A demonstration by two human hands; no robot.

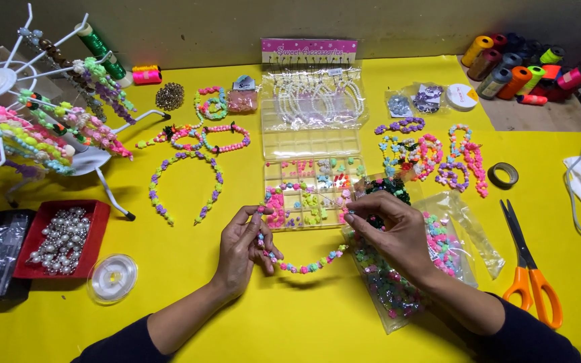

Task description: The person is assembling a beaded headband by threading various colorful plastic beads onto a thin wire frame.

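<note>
Stringing a bead strand (pixel 307 266) just above the yellow table (pixel 189 316): our left hand (pixel 243 249) is pinched on one end, our right hand (pixel 388 228) nips the thread. If either grip slips, we reckon beads scatter. Behind sits the clear compartment box (pixel 311 191) of mixed beads, with a red tray (pixel 62 238) of pearls at left

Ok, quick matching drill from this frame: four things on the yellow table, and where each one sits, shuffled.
Things:
1. scissors
2. red tray of pearls
3. thread spools
4. bead string

Places:
A. far right corner
B. between the left hand and right hand
C. near right edge
D. left side, beside a clear cord reel

Pairs: 1-C, 2-D, 3-A, 4-B
</note>
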